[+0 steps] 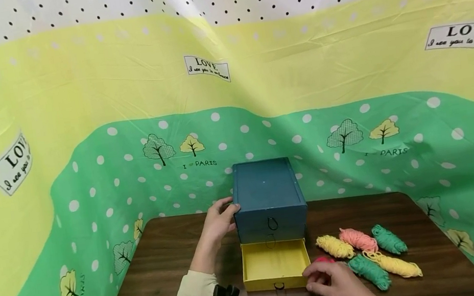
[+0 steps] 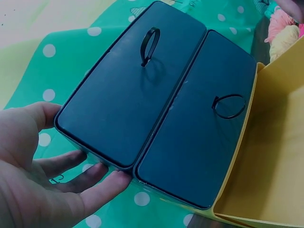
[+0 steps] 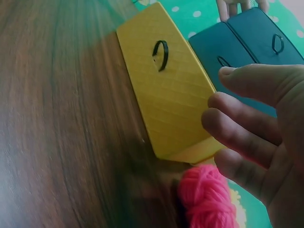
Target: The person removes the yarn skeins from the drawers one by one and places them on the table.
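Note:
A small blue chest of drawers (image 1: 263, 184) stands at the table's back, its yellow bottom drawer (image 1: 276, 284) pulled out and its two upper drawers closed. My left hand (image 1: 217, 224) rests against the chest's left side; in the left wrist view the thumb and spread fingers (image 2: 97, 173) lie along its edge. Beside the drawer's front right corner is my right hand (image 1: 335, 281), fingers loosely bent and holding nothing. A bright pink yarn skein (image 3: 206, 199) lies just below those fingers, mostly hidden in the head view.
Several yarn skeins lie right of the drawer: yellow (image 1: 335, 247), salmon pink (image 1: 358, 239) and green (image 1: 369, 272) among them. Thin black loop handles (image 2: 151, 46) stick out from the drawer fronts. A patterned curtain (image 1: 262, 135) hangs behind the dark wooden table (image 1: 164, 241).

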{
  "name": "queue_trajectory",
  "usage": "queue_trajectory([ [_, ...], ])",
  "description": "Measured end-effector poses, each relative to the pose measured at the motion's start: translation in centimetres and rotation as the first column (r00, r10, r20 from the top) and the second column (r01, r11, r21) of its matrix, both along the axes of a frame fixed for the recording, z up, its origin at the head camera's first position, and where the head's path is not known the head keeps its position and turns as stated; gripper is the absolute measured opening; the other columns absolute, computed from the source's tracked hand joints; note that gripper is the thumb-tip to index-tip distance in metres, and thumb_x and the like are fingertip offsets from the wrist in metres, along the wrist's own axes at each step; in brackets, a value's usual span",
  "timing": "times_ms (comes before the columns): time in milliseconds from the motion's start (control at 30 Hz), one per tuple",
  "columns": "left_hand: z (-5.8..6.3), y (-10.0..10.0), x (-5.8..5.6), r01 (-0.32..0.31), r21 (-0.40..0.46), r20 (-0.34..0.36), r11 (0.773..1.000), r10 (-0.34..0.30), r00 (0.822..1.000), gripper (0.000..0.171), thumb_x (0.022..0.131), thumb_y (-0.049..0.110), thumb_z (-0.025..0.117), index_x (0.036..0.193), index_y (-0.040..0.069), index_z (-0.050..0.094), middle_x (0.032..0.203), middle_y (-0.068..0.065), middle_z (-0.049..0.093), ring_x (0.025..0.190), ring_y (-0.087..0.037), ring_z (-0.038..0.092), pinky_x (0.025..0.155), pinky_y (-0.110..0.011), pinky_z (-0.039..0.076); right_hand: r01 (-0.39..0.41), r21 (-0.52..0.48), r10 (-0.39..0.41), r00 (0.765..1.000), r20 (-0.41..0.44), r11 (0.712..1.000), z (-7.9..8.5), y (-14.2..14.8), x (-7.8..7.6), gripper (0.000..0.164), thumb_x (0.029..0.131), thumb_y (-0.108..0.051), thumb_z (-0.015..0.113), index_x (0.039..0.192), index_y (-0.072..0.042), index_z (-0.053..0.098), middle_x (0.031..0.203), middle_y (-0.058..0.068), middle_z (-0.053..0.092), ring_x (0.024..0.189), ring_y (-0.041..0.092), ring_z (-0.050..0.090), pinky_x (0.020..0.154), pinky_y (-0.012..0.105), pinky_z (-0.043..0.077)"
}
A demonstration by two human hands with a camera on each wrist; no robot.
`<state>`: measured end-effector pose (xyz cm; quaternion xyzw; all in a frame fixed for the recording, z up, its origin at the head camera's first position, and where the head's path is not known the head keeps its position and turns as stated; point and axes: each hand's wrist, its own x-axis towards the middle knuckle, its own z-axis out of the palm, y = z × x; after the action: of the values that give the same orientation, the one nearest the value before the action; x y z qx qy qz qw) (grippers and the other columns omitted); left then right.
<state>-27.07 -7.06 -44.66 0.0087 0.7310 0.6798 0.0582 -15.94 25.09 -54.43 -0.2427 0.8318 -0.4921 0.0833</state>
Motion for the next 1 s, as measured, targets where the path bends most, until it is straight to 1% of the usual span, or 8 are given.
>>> queue_trajectory([
  [167, 0.0, 0.0, -0.1, -0.006, 0.007, 0.000, 1.000, 0.006, 1.000, 0.057, 0.099, 0.036, 0.066, 0.149, 0.013, 0.052, 0.140, -0.016, 0.056, 0.122, -0.032, 0.063, 0.101, -0.051, 0.053, -0.043, -0.014, 0.044, 0.995, 0.094, 0.999, -0.3, -0.7, -0.2, 0.029, 0.096, -0.024, 0.073, 0.116, -0.003, 0.073, 0.099, -0.002, 0.071, 0.083, 0.005, 0.067, 0.069, 0.027, 0.057],
  [267, 0.0, 0.1, -0.1, -0.004, 0.004, -0.005, 1.000, 0.004, 1.000, 0.058, 0.100, 0.035, 0.066, 0.150, 0.011, 0.051, 0.140, -0.018, 0.056, 0.123, -0.033, 0.063, 0.101, -0.052, 0.053, -0.073, -0.023, 0.075, 0.991, 0.111, 0.997, -0.6, -1.1, -0.2, 0.030, 0.096, -0.024, 0.073, 0.117, -0.001, 0.073, 0.098, 0.000, 0.074, 0.084, 0.006, 0.069, 0.069, 0.027, 0.058],
  [367, 0.1, 0.1, 0.0, 0.000, 0.000, -0.004, 1.000, 0.000, 1.000, 0.058, 0.100, 0.034, 0.066, 0.150, 0.010, 0.051, 0.141, -0.019, 0.055, 0.125, -0.034, 0.062, 0.101, -0.054, 0.052, -0.100, -0.045, 0.105, 0.986, 0.133, 0.994, -0.9, -1.5, -0.3, 0.031, 0.097, -0.022, 0.072, 0.119, -0.001, 0.072, 0.100, 0.007, 0.075, 0.085, 0.007, 0.070, 0.070, 0.026, 0.058],
  [500, 0.1, 0.0, 0.0, 0.006, 0.003, -0.002, 1.000, -0.006, 1.000, 0.056, 0.100, 0.032, 0.066, 0.149, 0.009, 0.052, 0.142, -0.019, 0.055, 0.127, -0.037, 0.060, 0.103, -0.056, 0.051, -0.133, -0.075, 0.143, 0.978, 0.153, 0.988, -1.4, -2.2, -0.3, 0.033, 0.097, -0.020, 0.072, 0.123, -0.001, 0.071, 0.109, 0.018, 0.075, 0.089, 0.008, 0.071, 0.073, 0.026, 0.059],
  [600, 0.1, 0.0, -0.1, 0.009, 0.008, -0.003, 1.000, -0.009, 1.000, 0.056, 0.100, 0.031, 0.065, 0.149, 0.008, 0.051, 0.142, -0.020, 0.055, 0.128, -0.037, 0.060, 0.102, -0.055, 0.051, -0.158, -0.086, 0.170, 0.972, 0.162, 0.984, -1.8, -2.7, -0.4, 0.035, 0.097, -0.021, 0.072, 0.126, -0.001, 0.069, 0.113, 0.021, 0.073, 0.091, 0.008, 0.072, 0.076, 0.026, 0.059],
  [700, 0.1, 0.0, -0.2, 0.011, 0.009, 0.002, 1.000, -0.011, 1.000, 0.056, 0.100, 0.031, 0.065, 0.149, 0.008, 0.051, 0.141, -0.020, 0.055, 0.128, -0.036, 0.059, 0.101, -0.053, 0.053, -0.174, -0.081, 0.185, 0.968, 0.170, 0.981, -2.3, -3.2, -0.5, 0.037, 0.097, -0.021, 0.072, 0.128, -0.001, 0.068, 0.114, 0.019, 0.074, 0.091, 0.007, 0.071, 0.076, 0.025, 0.059],
  [800, 0.1, 0.0, -0.2, 0.010, 0.008, 0.005, 1.000, -0.010, 1.000, 0.056, 0.100, 0.031, 0.066, 0.149, 0.009, 0.051, 0.140, -0.019, 0.055, 0.128, -0.036, 0.059, 0.100, -0.052, 0.054, -0.173, -0.071, 0.183, 0.968, 0.169, 0.982, -2.6, -3.6, -0.6, 0.037, 0.097, -0.021, 0.071, 0.129, -0.002, 0.068, 0.113, 0.018, 0.074, 0.090, 0.007, 0.071, 0.075, 0.025, 0.058],
  [1000, 0.1, 0.1, -0.3, 0.004, 0.005, 0.002, 1.000, -0.004, 1.000, 0.055, 0.100, 0.030, 0.065, 0.148, 0.008, 0.053, 0.139, -0.019, 0.057, 0.125, -0.035, 0.061, 0.099, -0.052, 0.054, -0.174, -0.041, 0.179, 0.970, 0.164, 0.984, -3.2, -4.5, -0.7, 0.032, 0.098, -0.019, 0.070, 0.126, -0.005, 0.071, 0.111, 0.011, 0.075, 0.093, 0.005, 0.070, 0.076, 0.025, 0.057],
])
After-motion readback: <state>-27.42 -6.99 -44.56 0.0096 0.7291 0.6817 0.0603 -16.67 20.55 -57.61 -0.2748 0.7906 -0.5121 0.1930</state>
